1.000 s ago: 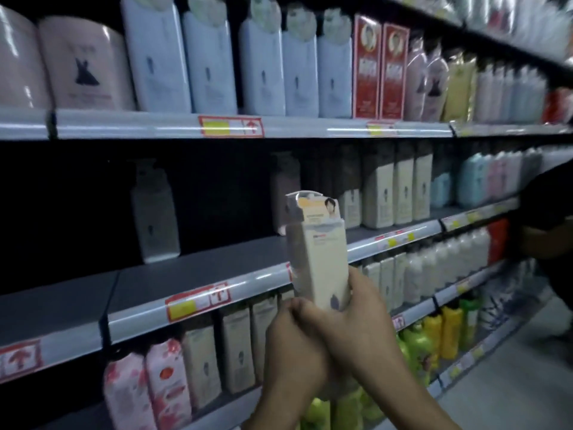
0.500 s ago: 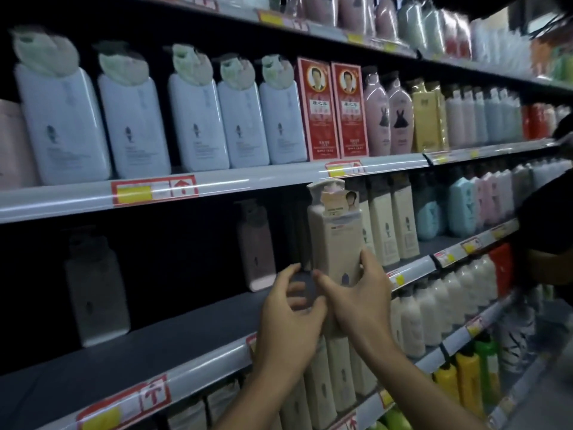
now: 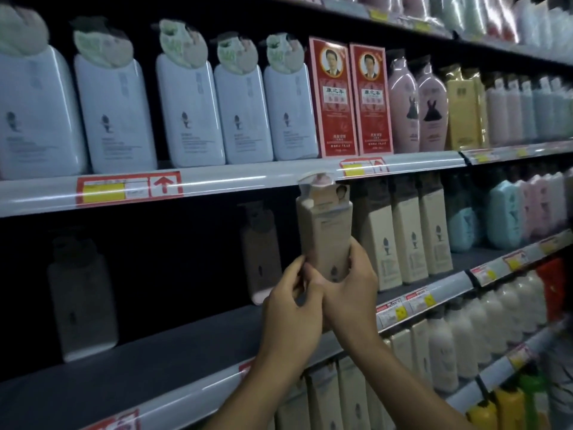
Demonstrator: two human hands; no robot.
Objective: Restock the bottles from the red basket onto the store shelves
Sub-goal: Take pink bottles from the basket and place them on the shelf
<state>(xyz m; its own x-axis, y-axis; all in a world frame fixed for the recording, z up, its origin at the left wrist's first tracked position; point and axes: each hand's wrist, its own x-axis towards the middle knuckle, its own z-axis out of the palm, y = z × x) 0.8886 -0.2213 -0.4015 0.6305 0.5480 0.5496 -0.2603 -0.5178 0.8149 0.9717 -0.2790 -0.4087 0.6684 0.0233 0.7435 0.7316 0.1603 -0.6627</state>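
Bottle [image 3: 325,231] in both hands' grip

Beige bottle [image 3: 324,234], red boxes [image 3: 333,97], pale blue bottles [image 3: 189,113], pink bottles [image 3: 403,110].

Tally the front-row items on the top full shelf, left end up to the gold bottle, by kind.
White bottles: 5
Red boxes: 2
Pink bottles: 2
Gold bottle: 1
Total: 10
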